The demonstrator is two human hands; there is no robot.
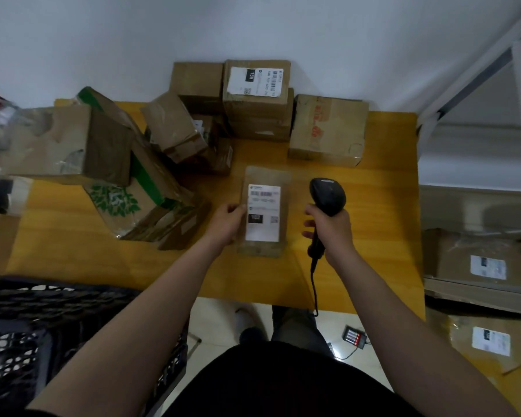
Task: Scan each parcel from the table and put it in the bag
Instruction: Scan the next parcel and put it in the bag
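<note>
The flat brown cardboard parcel (263,176) lies lengthwise away from the person, its white label facing up with the barcode at the far end. The label print is too blurred to read. Whether the parcel rests on the yellow wooden table (388,206) or is held just above it cannot be told.

The left hand (227,221) grips the parcel's left edge, thumb on top. Just beside it on the right, the right hand (333,228) is wrapped around the handle of one black corded barcode scanner (328,195), whose head points away from the person.

Beyond and to the left of the hands sit piled brown cardboard boxes (328,130), at least eight, though overlap hides the exact count. A black plastic lattice crate (27,326), cut off by the frame, stands under the left forearm.
</note>
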